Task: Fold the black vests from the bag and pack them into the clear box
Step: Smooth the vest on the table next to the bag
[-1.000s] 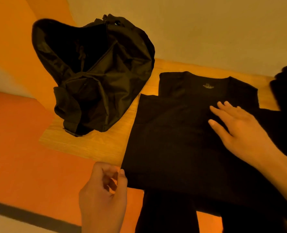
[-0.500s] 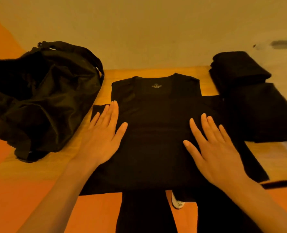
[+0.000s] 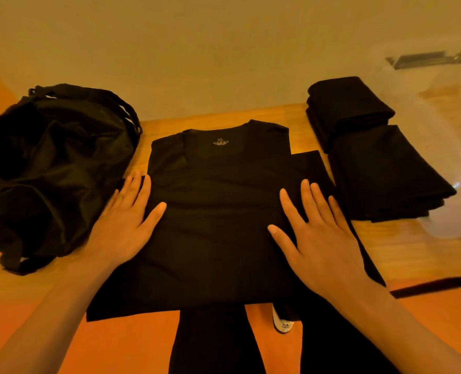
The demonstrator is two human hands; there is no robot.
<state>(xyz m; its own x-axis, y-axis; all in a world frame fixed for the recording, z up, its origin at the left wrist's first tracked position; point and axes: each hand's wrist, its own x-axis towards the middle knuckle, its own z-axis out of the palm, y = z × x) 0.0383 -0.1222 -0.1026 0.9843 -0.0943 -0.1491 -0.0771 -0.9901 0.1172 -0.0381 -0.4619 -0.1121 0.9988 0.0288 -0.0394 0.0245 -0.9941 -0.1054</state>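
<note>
Head view: straight, slightly spread fingers (image 3: 291,206) of the left hand (image 3: 124,225) and right hand (image 3: 318,238) press flat on the black vest (image 3: 218,211), which overhangs the desk's (image 3: 385,252) near edge. The grey neck label (image 3: 221,143) is unreadable. The bag (image 3: 48,171) sits at the left edge, and the folded vests (image 3: 380,171) and clear box (image 3: 439,103) at the right.

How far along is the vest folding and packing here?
Done: a far folded pile and a near folded pile sit at the right by the clear box; whether inside it is unclear. In hand: one vest lies flat on the table under the flat left hand and right hand. Left: folding it, packing, and anything in the bag, whose contents are hidden.
</note>
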